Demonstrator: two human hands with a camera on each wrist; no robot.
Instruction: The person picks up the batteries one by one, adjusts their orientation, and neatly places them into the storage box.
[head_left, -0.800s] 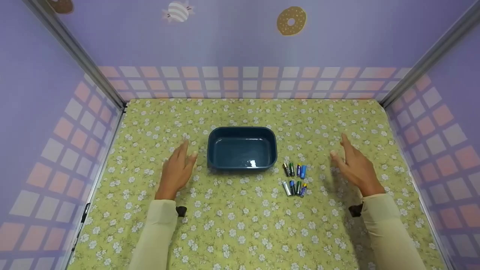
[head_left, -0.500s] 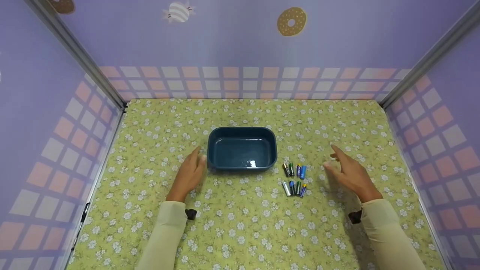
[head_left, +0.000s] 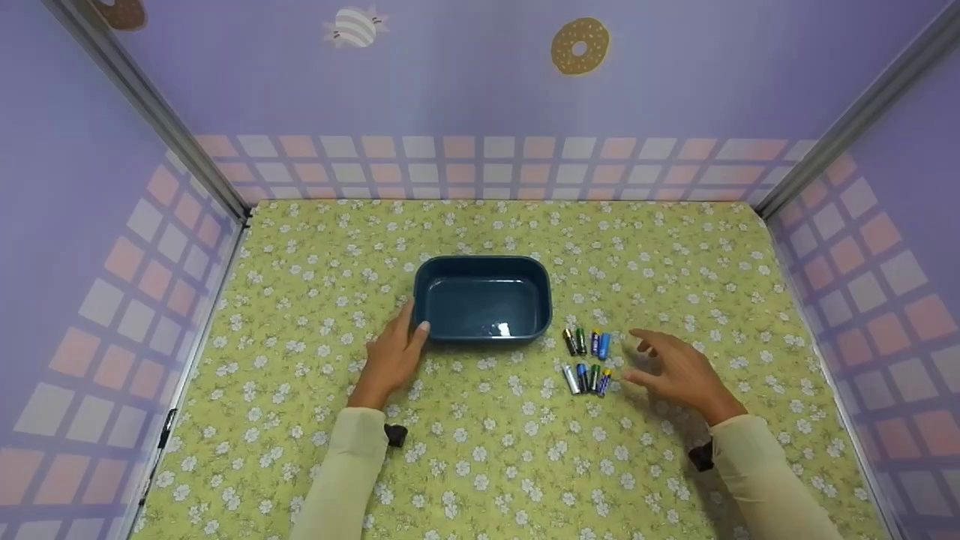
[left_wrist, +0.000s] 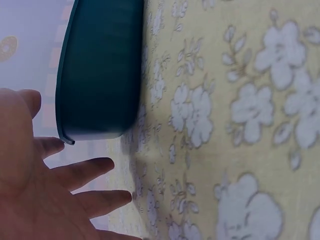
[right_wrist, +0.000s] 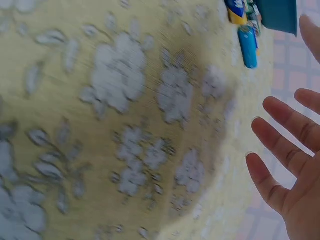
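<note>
A dark teal rectangular bin (head_left: 480,307) sits mid-table, with nothing in it. My left hand (head_left: 394,356) is at the bin's left side, thumb by the front left corner of the rim. In the left wrist view its fingers (left_wrist: 102,202) are spread out beside the bin wall; whether they touch it I cannot tell. Right of the bin lie several batteries in two short rows, among them a blue battery (head_left: 604,346) at the back and a silver battery (head_left: 571,380) in front. My right hand (head_left: 679,375) hovers just right of them, fingers loosely extended and holding nothing.
A flowered yellow-green cloth (head_left: 480,465) covers the table. A purple wall (head_left: 480,82) closes off the back, and similar panels stand at left and right. Dark wrist cameras show at both cuffs, the left camera (head_left: 396,434) among them.
My left hand has moved right, up to the bin's left edge. The right hand has come left and nearer to me, toward the batteries. Bin and batteries have stayed put.
</note>
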